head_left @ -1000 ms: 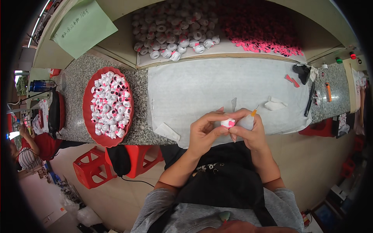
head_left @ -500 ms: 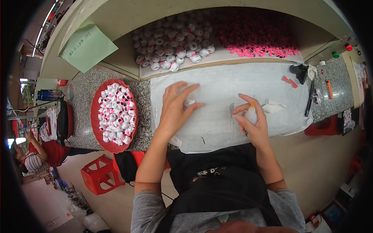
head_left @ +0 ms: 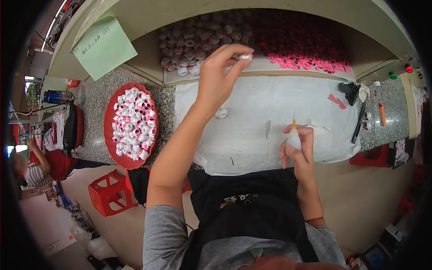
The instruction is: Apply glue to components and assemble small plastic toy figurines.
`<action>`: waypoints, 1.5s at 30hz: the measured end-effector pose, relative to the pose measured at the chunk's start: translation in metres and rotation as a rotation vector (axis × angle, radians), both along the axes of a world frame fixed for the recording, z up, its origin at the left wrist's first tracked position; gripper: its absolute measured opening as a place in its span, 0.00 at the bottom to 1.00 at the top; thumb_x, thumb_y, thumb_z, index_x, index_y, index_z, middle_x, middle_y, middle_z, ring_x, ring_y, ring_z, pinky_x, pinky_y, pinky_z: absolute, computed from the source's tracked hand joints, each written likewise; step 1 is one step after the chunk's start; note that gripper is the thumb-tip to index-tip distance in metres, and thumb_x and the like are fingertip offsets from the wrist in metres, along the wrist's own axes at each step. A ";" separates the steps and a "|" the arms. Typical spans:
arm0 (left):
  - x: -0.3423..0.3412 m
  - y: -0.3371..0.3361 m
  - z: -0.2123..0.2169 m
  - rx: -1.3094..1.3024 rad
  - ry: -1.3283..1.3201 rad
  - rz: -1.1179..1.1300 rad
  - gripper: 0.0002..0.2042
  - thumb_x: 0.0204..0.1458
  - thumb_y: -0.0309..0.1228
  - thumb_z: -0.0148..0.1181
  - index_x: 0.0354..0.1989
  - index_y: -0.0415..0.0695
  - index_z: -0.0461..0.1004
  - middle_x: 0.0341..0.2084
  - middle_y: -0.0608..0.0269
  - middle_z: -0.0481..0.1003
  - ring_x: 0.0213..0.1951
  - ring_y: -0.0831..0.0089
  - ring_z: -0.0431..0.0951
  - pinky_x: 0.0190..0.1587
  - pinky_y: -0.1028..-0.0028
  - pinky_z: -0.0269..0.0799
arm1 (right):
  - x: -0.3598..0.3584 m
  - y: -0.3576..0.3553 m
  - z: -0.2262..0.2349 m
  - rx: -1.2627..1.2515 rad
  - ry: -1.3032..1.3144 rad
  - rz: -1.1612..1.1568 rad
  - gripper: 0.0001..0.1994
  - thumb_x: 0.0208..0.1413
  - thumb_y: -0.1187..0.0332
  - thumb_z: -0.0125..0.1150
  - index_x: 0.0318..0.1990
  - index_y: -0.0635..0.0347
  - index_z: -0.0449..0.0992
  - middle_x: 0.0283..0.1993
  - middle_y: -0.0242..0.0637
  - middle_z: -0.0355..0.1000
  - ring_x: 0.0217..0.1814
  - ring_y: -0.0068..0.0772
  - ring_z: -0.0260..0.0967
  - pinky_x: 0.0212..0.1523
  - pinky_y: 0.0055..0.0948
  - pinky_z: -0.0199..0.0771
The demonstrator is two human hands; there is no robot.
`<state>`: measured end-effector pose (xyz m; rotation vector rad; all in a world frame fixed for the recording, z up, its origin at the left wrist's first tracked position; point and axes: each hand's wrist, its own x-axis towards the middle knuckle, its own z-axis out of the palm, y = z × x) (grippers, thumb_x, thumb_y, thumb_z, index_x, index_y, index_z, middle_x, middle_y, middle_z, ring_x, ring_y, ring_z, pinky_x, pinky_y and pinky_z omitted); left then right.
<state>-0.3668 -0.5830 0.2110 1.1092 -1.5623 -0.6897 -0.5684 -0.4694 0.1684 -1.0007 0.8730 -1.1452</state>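
Observation:
My left hand is raised at the front edge of the shelf, its thumb and forefinger pinching a small white ring-shaped piece, slightly blurred. Below that forearm, another white piece with a round opening rests on the white paper sheet. My right hand holds a small white squeeze bottle upright over the paper. An orange collar and a thin needle tip top the bottle. White pieces are heaped in the shelf's left part, partly behind my left hand; flat pink pieces fill its right part.
On the speckled worktop at left stands a red scalloped tray full of white-and-pink pieces. A crumpled tissue, a black pen-like tool and an orange lighter-like object lie right. Red stool below; another person sits far left.
My left hand has moved from the paper up to the shelf and now pinches a white piece. A white piece now shows on the paper. My right hand with the bottle has shifted slightly down.

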 end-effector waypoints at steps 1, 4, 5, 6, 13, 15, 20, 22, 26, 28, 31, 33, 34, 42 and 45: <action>0.003 0.017 0.001 0.135 0.193 -0.055 0.09 0.40 0.18 0.50 0.33 0.38 0.68 0.32 0.57 0.69 0.32 0.72 0.73 0.34 0.78 0.67 | 0.003 -0.001 0.005 -0.016 0.050 0.008 0.17 0.40 0.77 0.43 0.41 0.64 0.53 0.39 0.43 0.54 0.18 0.24 0.58 0.13 0.17 0.61; 0.006 0.070 -0.005 0.405 0.561 -0.099 0.11 0.42 0.17 0.49 0.37 0.33 0.64 0.36 0.54 0.68 0.35 0.70 0.71 0.39 0.78 0.66 | 0.006 -0.006 0.018 -0.067 0.128 0.015 0.17 0.40 0.77 0.44 0.41 0.66 0.55 0.39 0.42 0.54 0.26 0.28 0.61 0.18 0.20 0.66; 0.004 0.083 -0.011 0.408 0.559 -0.100 0.11 0.42 0.17 0.49 0.37 0.33 0.64 0.36 0.54 0.68 0.35 0.70 0.71 0.39 0.78 0.66 | 0.006 -0.006 0.021 -0.103 0.164 0.005 0.17 0.40 0.78 0.45 0.41 0.67 0.57 0.39 0.42 0.54 0.31 0.29 0.62 0.20 0.22 0.68; 0.000 0.095 -0.019 0.411 0.629 -0.096 0.11 0.41 0.17 0.49 0.37 0.35 0.64 0.35 0.52 0.68 0.34 0.70 0.71 0.38 0.76 0.67 | 0.004 -0.004 0.022 -0.100 0.164 0.006 0.17 0.40 0.78 0.45 0.41 0.67 0.57 0.39 0.42 0.54 0.31 0.29 0.62 0.20 0.22 0.68; -0.028 0.134 -0.049 0.366 0.913 -0.131 0.17 0.39 0.15 0.50 0.41 0.35 0.60 0.38 0.52 0.66 0.40 0.70 0.68 0.41 0.77 0.65 | 0.009 0.001 0.042 -0.252 -0.091 -0.338 0.19 0.29 0.68 0.66 0.27 0.59 0.61 0.29 0.36 0.59 0.27 0.21 0.57 0.27 0.17 0.60; -0.031 0.137 -0.046 0.404 0.925 -0.080 0.16 0.38 0.17 0.53 0.39 0.36 0.60 0.36 0.51 0.67 0.37 0.71 0.69 0.41 0.71 0.66 | 0.010 0.003 0.038 -0.477 0.075 -0.284 0.17 0.34 0.67 0.61 0.28 0.59 0.57 0.27 0.35 0.55 0.24 0.20 0.53 0.23 0.15 0.58; -0.032 0.141 -0.042 0.390 0.944 -0.120 0.16 0.37 0.16 0.53 0.37 0.37 0.60 0.35 0.54 0.66 0.37 0.70 0.69 0.42 0.71 0.65 | 0.013 0.015 0.035 -0.721 0.156 -0.187 0.23 0.23 0.73 0.70 0.30 0.60 0.64 0.30 0.36 0.59 0.24 0.24 0.61 0.24 0.19 0.64; -0.032 0.142 -0.042 0.389 0.953 -0.120 0.16 0.37 0.16 0.53 0.37 0.38 0.60 0.35 0.54 0.66 0.38 0.70 0.69 0.42 0.71 0.65 | 0.013 0.017 0.036 -0.734 0.167 -0.171 0.23 0.22 0.73 0.70 0.30 0.60 0.65 0.30 0.36 0.59 0.24 0.25 0.61 0.24 0.19 0.64; -0.033 0.144 -0.042 0.393 0.954 -0.128 0.17 0.36 0.16 0.54 0.37 0.38 0.60 0.35 0.54 0.65 0.38 0.69 0.68 0.42 0.71 0.65 | 0.018 0.019 0.038 -0.758 0.225 -0.184 0.19 0.29 0.67 0.68 0.28 0.58 0.62 0.27 0.33 0.59 0.21 0.20 0.57 0.20 0.17 0.61; -0.034 0.144 -0.042 0.397 0.956 -0.135 0.17 0.36 0.16 0.54 0.37 0.38 0.60 0.35 0.54 0.65 0.38 0.70 0.68 0.42 0.71 0.65 | 0.017 0.019 0.038 -0.759 0.232 -0.178 0.19 0.29 0.67 0.68 0.28 0.58 0.62 0.28 0.32 0.59 0.21 0.20 0.58 0.20 0.17 0.61; -0.035 0.144 -0.042 0.400 0.951 -0.142 0.17 0.36 0.16 0.54 0.37 0.38 0.60 0.35 0.54 0.65 0.38 0.70 0.68 0.42 0.72 0.65 | 0.016 0.019 0.038 -0.762 0.248 -0.161 0.19 0.29 0.67 0.68 0.28 0.57 0.62 0.28 0.32 0.59 0.21 0.21 0.58 0.20 0.17 0.61; -0.036 0.145 -0.042 0.403 0.945 -0.143 0.17 0.36 0.16 0.54 0.37 0.38 0.60 0.35 0.54 0.65 0.38 0.70 0.68 0.42 0.72 0.65 | 0.015 0.020 0.037 -0.763 0.259 -0.151 0.20 0.29 0.67 0.68 0.28 0.57 0.62 0.28 0.32 0.59 0.21 0.21 0.58 0.20 0.17 0.61; -0.036 0.145 -0.041 0.409 0.942 -0.139 0.17 0.36 0.16 0.54 0.37 0.38 0.60 0.35 0.54 0.65 0.38 0.70 0.68 0.42 0.72 0.65 | 0.014 0.020 0.037 -0.759 0.256 -0.149 0.20 0.28 0.67 0.68 0.28 0.57 0.62 0.28 0.33 0.59 0.21 0.21 0.58 0.20 0.18 0.61; -0.039 0.144 -0.042 0.421 0.950 -0.119 0.16 0.37 0.16 0.53 0.37 0.38 0.60 0.35 0.54 0.66 0.37 0.70 0.69 0.42 0.72 0.65 | 0.011 0.021 0.039 -0.740 0.254 -0.136 0.19 0.29 0.68 0.68 0.27 0.58 0.61 0.28 0.33 0.58 0.22 0.21 0.57 0.20 0.18 0.61; -0.039 0.145 -0.042 0.433 0.941 -0.121 0.16 0.37 0.17 0.54 0.37 0.38 0.60 0.35 0.54 0.66 0.37 0.69 0.69 0.42 0.72 0.65 | 0.010 0.021 0.039 -0.741 0.262 -0.135 0.19 0.30 0.69 0.67 0.28 0.58 0.61 0.28 0.34 0.58 0.22 0.22 0.56 0.20 0.18 0.60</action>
